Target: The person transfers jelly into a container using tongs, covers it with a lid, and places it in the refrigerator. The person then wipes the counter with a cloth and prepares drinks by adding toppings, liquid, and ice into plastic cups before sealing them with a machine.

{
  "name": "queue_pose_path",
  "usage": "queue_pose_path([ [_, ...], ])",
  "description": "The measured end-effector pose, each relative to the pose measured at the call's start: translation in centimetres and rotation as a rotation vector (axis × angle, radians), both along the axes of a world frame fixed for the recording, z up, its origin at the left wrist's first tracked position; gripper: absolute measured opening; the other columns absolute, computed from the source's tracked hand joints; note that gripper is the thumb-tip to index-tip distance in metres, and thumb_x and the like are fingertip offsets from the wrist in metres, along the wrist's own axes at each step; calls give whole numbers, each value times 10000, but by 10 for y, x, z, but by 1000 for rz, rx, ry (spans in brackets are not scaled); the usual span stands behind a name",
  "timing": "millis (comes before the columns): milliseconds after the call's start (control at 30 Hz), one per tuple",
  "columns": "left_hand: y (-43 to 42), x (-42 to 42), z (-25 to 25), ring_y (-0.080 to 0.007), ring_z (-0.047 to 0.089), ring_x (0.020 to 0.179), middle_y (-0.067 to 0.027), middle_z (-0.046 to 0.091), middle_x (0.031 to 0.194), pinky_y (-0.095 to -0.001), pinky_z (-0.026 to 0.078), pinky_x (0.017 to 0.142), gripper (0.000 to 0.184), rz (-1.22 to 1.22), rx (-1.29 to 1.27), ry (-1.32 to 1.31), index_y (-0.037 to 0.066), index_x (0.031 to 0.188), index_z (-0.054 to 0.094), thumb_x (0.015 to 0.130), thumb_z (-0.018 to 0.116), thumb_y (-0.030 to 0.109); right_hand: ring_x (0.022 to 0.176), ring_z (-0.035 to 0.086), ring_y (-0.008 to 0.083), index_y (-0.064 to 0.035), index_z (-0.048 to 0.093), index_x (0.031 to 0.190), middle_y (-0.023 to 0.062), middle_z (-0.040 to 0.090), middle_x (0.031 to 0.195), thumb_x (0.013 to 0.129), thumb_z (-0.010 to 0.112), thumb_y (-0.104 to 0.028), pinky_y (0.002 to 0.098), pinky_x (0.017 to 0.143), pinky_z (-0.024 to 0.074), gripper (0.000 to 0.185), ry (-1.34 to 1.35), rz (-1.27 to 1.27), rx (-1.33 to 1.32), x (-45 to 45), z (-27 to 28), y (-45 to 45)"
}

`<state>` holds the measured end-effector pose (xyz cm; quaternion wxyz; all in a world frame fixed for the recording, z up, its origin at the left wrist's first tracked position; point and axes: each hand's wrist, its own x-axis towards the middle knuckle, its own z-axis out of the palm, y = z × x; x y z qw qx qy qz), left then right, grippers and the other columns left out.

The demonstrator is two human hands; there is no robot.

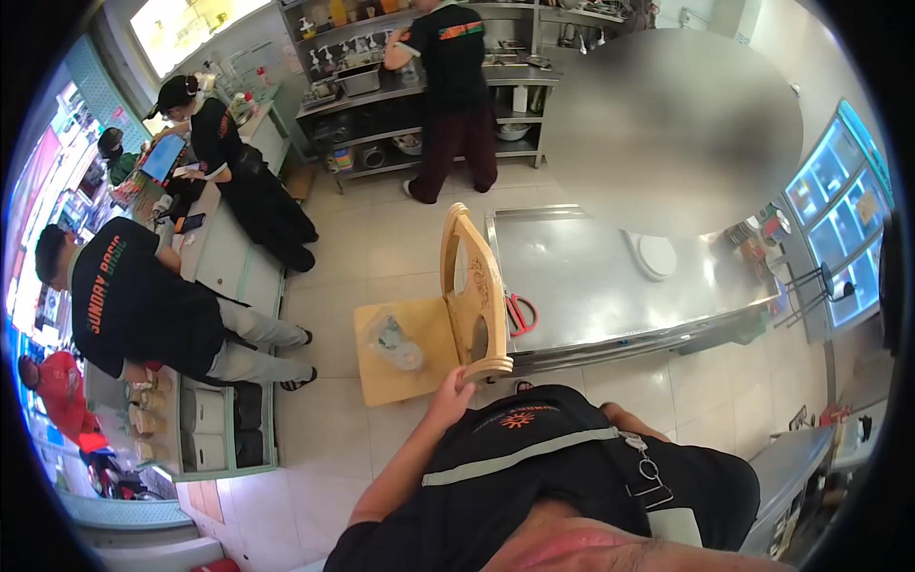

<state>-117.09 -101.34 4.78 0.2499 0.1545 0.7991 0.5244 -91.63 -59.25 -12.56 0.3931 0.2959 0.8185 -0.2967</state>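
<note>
My left hand (456,393) is closed on the top edge of a wooden chair's carved backrest (481,286). On the chair's light seat (429,329) lies a clear plastic bag or package (396,345), its contents hard to make out. Of my right arm, a bit of bare skin (629,421) shows beside the dark apron at my hip; the fingers are hidden. Beside the backrest, red-handled scissors (521,315) lie at the near left corner of a steel table (572,257). A white round lid or plate (656,255) rests farther along that table.
Two people in black shirts (124,296) (224,143) stand at the counter (224,253) on the left. Another person (453,76) works at steel shelving (372,114) at the back. A glass-door fridge (839,219) stands at the right. A large blur hides the back right.
</note>
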Motion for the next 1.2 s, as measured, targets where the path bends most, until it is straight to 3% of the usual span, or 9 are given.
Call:
queue_pose_path([
  [400,108,-47,-6,-386,426,1300,-277,425,1381,-420,369,1070,965,-18,-8,119,-34,1428,224,733,787,327,696,670,257,-38,697,1058,127,706,936,852,604,-341,411,586,536,378,-49,-352,-39,65,54,27],
  [667,132,-50,-15,-349,506,1258,-232,465,1397,-405,419,1025,962,242,-128,55,59,1488,162,744,747,232,923,675,326,-62,732,978,162,708,1026,756,673,-377,389,773,524,390,214,433,-17,45,-147,207],
  [700,134,-46,-13,-357,511,1252,-233,487,1379,-408,424,1019,933,249,-180,44,60,1485,183,756,738,234,901,680,329,-69,743,939,168,713,1001,738,687,-389,405,756,523,382,193,217,-49,41,-148,219],
  [733,138,-43,-9,-357,511,1252,-233,487,1379,-408,424,1019,933,273,-188,33,60,1485,183,756,738,234,847,688,326,-89,754,886,156,723,936,721,699,-399,414,714,519,356,333,115,-237,21,-67,231],
  [900,168,-33,35,-389,556,1181,-234,579,1273,-434,439,991,805,435,-441,13,73,1450,312,795,713,312,832,670,376,-61,723,788,229,670,872,782,614,-395,437,705,513,352,313,644,-105,-20,-2,283],
  [967,182,-21,63,-379,557,1183,-226,575,1283,-437,440,989,765,502,-512,18,76,1427,363,799,707,344,951,652,381,-65,700,995,220,662,1054,814,589,-379,436,772,504,379,180,477,-90,-15,-1,311],
  [1033,187,-17,85,-373,554,1186,-229,571,1287,-437,445,981,747,467,-644,-27,61,1398,390,793,718,352,1132,570,380,-118,570,1273,206,558,1291,843,586,-319,460,869,466,475,162,604,97,-12,131,285],
  [1167,179,-21,30,-393,585,1107,-220,621,1182,-459,461,938,702,477,-594,129,44,1348,429,781,725,332,1154,549,372,-96,549,1282,203,542,1299,856,576,-286,465,892,449,467,385,658,-37,25,109,294],
  [1200,184,-23,30,-385,584,1091,-212,613,1169,-460,465,917,670,534,-653,455,51,1328,447,777,722,314,1160,543,371,-91,543,1284,203,538,1301,859,573,-278,466,897,445,465,447,675,-68,31,92,295],
])
